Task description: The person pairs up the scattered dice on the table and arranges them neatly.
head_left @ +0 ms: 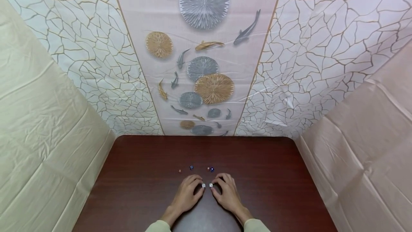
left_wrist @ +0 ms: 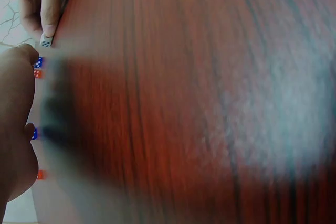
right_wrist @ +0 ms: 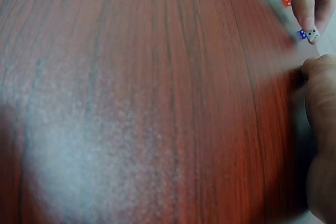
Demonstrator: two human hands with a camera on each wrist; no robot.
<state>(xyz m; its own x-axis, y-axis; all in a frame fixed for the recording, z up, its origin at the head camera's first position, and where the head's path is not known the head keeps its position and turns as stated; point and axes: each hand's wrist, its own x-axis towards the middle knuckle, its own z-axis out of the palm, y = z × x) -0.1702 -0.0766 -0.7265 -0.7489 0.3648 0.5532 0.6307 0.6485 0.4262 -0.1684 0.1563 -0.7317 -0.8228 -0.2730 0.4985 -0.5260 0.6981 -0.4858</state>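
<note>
Two hands at a dark reddish-brown table (head_left: 257, 160), with six dice in all: two white, two blue and two red; the only marks made out on the dice are pips, dark on the white ones and pale on the coloured ones, too small in the head view to be counted surely.

The left hand (head_left: 187, 193) pinches the left white die (head_left: 203, 185) between thumb and fingertips; the right hand (head_left: 226, 193) pinches the right white die (head_left: 210, 185) in the same manner; the two white dice face one another, near but apart, and whether either touches the tabletop cannot be told.

Beyond the hands lie the four coloured dice, in two pairs; at left, the left red die (head_left: 180, 171) and the left blue die (head_left: 191, 167) stand apart; at right, the right red die (head_left: 208, 169) and the right blue die (head_left: 212, 169) sit close together, just beyond the right hand's fingertips.

Two pale sleeves (head_left: 158, 226) enter at the lower edge; behind the table hangs a patterned cloth (head_left: 148, 17), its central panel printed with fish, four gold discs and five grey ones; two plain beige cloths (head_left: 48, 124) flank the table.
</note>
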